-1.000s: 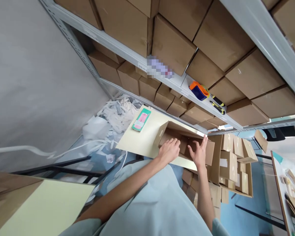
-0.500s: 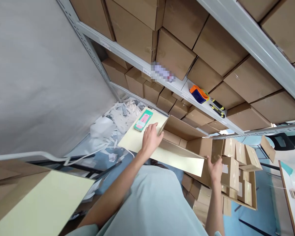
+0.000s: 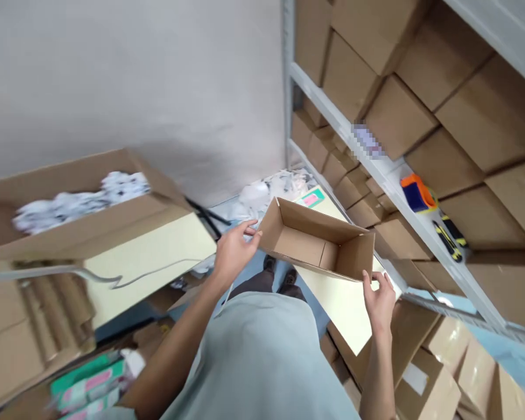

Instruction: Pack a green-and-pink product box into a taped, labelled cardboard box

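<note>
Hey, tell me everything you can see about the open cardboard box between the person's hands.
The box is long and narrow, plain brown, and looks like thin cardboard. Its open top faces the camera, showing inner walls and a bottom crossed by a seam towards the right end. The left hand has its grip at the left end, the right hand at the near right corner. It sits slantwise in view, partly over the pale tabletop; whether they touch is unclear.

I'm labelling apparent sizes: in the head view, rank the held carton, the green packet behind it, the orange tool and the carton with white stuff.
1. Carton with white stuff
2. Held carton
3. Orange tool
4. Green packet
</note>
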Action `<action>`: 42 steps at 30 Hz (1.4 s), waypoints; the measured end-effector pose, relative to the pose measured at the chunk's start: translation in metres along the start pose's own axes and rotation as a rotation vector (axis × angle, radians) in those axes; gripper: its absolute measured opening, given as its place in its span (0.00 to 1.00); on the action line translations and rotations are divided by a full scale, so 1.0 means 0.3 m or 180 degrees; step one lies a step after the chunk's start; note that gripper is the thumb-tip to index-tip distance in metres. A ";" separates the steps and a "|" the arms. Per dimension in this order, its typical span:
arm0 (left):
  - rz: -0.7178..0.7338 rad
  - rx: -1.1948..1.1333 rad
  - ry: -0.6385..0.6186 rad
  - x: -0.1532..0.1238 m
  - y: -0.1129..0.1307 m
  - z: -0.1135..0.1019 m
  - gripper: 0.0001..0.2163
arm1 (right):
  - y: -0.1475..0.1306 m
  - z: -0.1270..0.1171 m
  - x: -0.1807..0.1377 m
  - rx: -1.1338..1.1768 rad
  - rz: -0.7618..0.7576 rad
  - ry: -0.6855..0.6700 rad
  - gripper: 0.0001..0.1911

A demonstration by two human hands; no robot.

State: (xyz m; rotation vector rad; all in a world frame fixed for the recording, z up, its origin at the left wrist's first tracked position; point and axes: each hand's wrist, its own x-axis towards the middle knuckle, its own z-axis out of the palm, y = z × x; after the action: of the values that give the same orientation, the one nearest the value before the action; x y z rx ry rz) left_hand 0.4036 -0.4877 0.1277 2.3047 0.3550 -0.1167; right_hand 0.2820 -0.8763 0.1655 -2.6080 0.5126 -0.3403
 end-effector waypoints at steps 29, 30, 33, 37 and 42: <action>-0.1582 -0.1020 0.2430 -0.438 -1.159 -0.729 0.16 | -1.252 0.862 -0.211 0.0052 -0.2251 -0.2118 0.35; -0.1589 -0.0961 0.2374 -0.439 -1.177 -0.747 0.15 | -1.266 0.868 -0.221 0.0042 -0.2222 -0.2166 0.35; -0.1668 -0.0853 0.2170 -0.445 -1.223 -0.784 0.14 | -1.303 0.867 -0.228 0.0011 -0.2144 -0.2330 0.32; -0.1711 -0.0952 0.1982 -0.406 -1.248 -0.823 0.23 | -1.375 0.858 -0.167 0.0063 -0.2104 -0.2308 0.31; -0.1190 -0.0560 0.2091 -0.221 -1.253 -0.901 0.36 | -1.563 0.920 -0.038 0.0317 -0.2555 -0.2017 0.30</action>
State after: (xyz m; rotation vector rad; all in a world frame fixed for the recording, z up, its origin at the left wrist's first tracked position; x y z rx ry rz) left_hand 0.2240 -0.0608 0.0632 2.0248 1.0800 0.4800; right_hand 0.4990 -0.3775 0.1501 -2.5090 -0.7523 0.2246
